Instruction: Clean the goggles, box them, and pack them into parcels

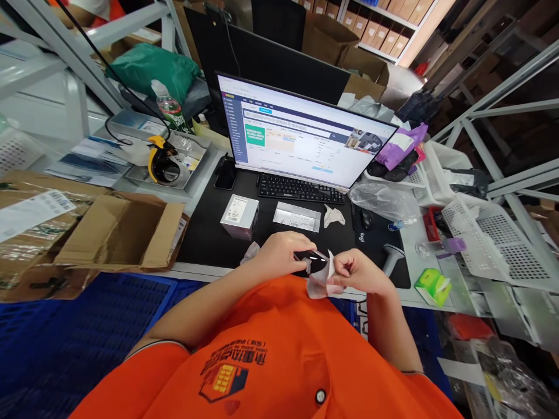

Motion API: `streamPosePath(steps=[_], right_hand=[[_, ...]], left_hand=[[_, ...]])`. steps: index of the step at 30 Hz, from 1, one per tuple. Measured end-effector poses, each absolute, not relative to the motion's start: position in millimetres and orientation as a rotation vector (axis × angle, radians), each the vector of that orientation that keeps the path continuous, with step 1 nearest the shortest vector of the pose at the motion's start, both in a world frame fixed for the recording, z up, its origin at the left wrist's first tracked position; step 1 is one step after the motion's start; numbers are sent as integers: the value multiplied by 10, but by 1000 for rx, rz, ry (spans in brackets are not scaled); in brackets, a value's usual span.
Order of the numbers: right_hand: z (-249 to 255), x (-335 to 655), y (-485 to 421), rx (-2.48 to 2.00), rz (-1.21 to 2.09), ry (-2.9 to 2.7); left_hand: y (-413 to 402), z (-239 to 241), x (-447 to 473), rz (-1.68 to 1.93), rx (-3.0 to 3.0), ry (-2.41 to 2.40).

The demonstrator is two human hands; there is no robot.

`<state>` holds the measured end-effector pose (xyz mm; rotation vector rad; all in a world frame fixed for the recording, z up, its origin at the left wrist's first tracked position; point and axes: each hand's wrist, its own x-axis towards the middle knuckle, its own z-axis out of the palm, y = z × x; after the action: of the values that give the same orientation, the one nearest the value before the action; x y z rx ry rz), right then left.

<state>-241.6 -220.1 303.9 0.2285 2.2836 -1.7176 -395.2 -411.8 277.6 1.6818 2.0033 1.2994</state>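
Working white wrap [318, 287] on or off a dark glossy object [316, 260], apparently; gripped it in left hand [285, 252], pinched wrap with right hand [358, 271], near the desk [196, 272] edge. Next, probably needed steady holding.

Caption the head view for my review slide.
Left hand holding a glossy dark object, right hand pinching pale wrapping, before a lit monitor.

Keyboard [301, 189] before monitor [301, 131], carton [162, 237] left, basket [519, 241] right
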Motion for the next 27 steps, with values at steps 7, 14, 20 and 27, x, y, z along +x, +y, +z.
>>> streamPosePath(steps=[7,14,20,27], right_hand=[[2823,-2586,-2683,716,-1491,2820],[2943,-2315,-2296,296,-1787,2305],[2923,-2220,-2298,422,-1741,2424],[2828,-2506,-2569,611,-1492,2647]], left_hand=[[-4025,2616,-3850,1097,1940,2121],[-4121,2613,-3932,1490,1731,1913],[-4069,2663,-3877,1374,1784,1939],[-4028,2554,-3816,1095,1873,2110]])
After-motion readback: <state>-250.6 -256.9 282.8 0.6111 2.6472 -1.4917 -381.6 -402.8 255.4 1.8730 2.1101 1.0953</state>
